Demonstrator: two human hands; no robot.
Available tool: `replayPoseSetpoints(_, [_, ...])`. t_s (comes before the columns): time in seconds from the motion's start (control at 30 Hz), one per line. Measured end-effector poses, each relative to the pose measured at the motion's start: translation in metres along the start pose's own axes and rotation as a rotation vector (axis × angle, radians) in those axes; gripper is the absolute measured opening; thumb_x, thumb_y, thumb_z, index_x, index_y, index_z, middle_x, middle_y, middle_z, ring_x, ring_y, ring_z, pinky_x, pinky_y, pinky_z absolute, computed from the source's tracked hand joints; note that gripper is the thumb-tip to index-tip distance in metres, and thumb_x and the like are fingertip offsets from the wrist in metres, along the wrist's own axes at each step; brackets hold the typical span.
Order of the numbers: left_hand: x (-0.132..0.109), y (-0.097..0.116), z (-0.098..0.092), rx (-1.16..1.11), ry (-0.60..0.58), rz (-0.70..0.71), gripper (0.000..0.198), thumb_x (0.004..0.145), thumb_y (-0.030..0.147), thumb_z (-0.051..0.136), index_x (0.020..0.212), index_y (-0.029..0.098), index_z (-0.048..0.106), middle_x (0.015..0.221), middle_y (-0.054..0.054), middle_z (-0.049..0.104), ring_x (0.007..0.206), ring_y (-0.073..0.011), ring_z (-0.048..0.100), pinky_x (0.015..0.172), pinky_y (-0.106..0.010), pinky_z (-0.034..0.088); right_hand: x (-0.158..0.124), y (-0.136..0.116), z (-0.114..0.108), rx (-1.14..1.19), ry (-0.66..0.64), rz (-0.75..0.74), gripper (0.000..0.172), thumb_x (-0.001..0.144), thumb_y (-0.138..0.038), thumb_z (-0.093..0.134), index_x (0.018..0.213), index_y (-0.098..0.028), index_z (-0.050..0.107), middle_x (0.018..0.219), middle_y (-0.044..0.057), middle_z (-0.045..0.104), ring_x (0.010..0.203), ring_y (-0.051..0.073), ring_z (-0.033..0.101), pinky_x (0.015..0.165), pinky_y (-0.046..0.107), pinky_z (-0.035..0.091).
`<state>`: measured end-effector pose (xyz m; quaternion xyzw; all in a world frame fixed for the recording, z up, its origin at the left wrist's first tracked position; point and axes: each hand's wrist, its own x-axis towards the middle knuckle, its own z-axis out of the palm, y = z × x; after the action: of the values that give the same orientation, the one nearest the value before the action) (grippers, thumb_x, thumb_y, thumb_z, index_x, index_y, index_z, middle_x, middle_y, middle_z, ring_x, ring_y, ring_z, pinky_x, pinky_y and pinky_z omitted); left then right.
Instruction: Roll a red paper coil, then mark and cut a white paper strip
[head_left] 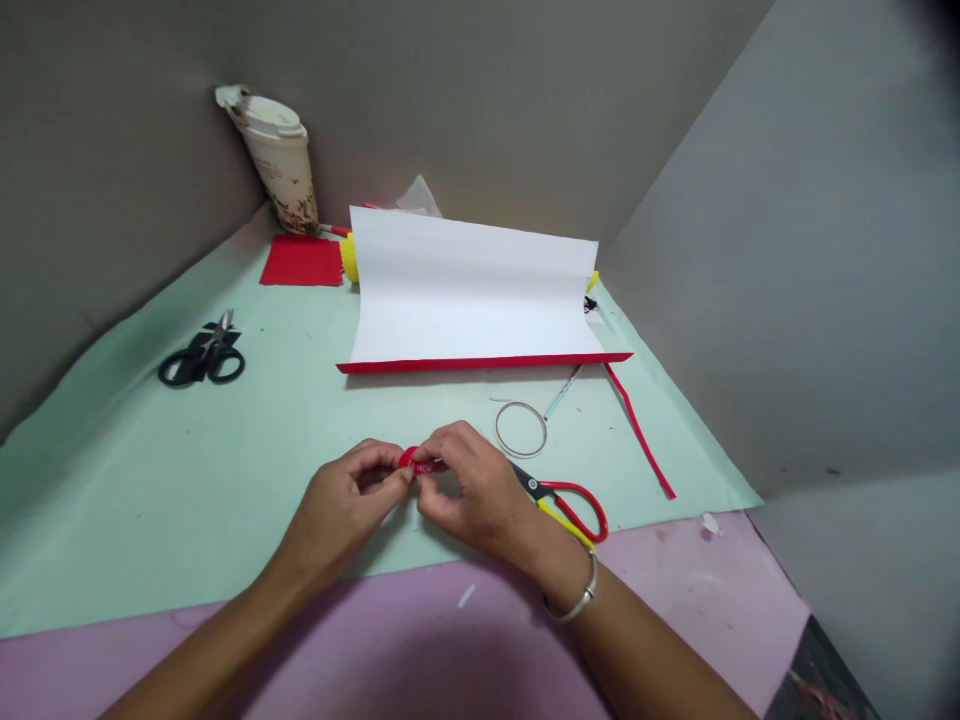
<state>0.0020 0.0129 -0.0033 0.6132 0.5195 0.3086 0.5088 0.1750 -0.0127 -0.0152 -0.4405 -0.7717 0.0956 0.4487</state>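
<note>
A small red piece [409,457], perhaps folded paper or ribbon, is pinched between my two hands; the fingers cover most of it. My left hand [352,500] grips its left side with thumb and forefinger. Closed on its right side is my right hand [472,490], fingertips pressed together. Scissors with red and yellow handles [574,510] lie just right of my right hand, their blades partly hidden behind it. A thin ring-shaped roll [521,402] rests beyond that hand. Behind both hands stands a curved white sheet [472,290] with a red strip [484,364] along its front edge.
Black-handled scissors [202,365] lie at left on the green covering [150,480]. A lidded cup [281,160] stands in the back corner beside red paper [300,262]. Yellow objects [349,258] show behind the white sheet. A narrow red strip [641,430] lies at right. Grey walls enclose the table.
</note>
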Motion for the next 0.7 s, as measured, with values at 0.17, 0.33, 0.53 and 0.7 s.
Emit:
replayPoseSetpoints(0.17, [0.0019, -0.0022, 0.0005, -0.019, -0.014, -0.041, 0.025, 0.072, 0.047, 0.066, 0.078, 0.023, 0.070, 0.082, -0.004, 0.072, 0.083, -0.0253, 0.066, 0.078, -0.037, 0.049, -0.0003, 0.0008, 0.0010, -0.010, -0.004, -0.021, 0.015, 0.086, -0.012, 0.056, 0.097, -0.019, 0.063, 0.088, 0.007, 0.067, 0.084, 0.018, 0.065, 0.073, 0.030, 0.058])
replayPoseSetpoints(0.33, [0.0027, 0.0001, 0.0000, -0.048, -0.035, -0.077, 0.025, 0.070, 0.045, 0.066, 0.080, 0.023, 0.071, 0.084, -0.004, 0.073, 0.084, -0.0258, 0.065, 0.080, -0.037, 0.047, -0.0015, 0.0015, 0.0022, 0.014, 0.006, -0.019, 0.016, 0.085, -0.011, 0.057, 0.097, -0.019, 0.063, 0.088, 0.007, 0.067, 0.083, 0.018, 0.064, 0.071, 0.029, 0.059])
replayPoseSetpoints(0.53, [-0.0003, 0.0052, -0.0019, -0.098, -0.068, -0.126, 0.027, 0.071, 0.048, 0.070, 0.080, 0.023, 0.073, 0.083, -0.003, 0.073, 0.084, -0.0249, 0.063, 0.080, -0.036, 0.045, 0.0004, -0.0012, -0.0024, 0.093, -0.004, 0.047, 0.018, 0.084, -0.011, 0.059, 0.099, -0.021, 0.063, 0.089, 0.005, 0.066, 0.085, 0.017, 0.064, 0.074, 0.029, 0.060])
replayPoseSetpoints(0.7, [-0.0005, 0.0052, -0.0012, -0.119, -0.063, -0.120, 0.026, 0.072, 0.047, 0.072, 0.081, 0.023, 0.074, 0.084, -0.003, 0.073, 0.084, -0.0240, 0.063, 0.080, -0.035, 0.045, 0.0028, -0.0021, -0.0035, 0.120, 0.008, 0.073, 0.017, 0.083, -0.011, 0.060, 0.097, -0.022, 0.063, 0.088, 0.004, 0.065, 0.083, 0.016, 0.064, 0.074, 0.029, 0.059])
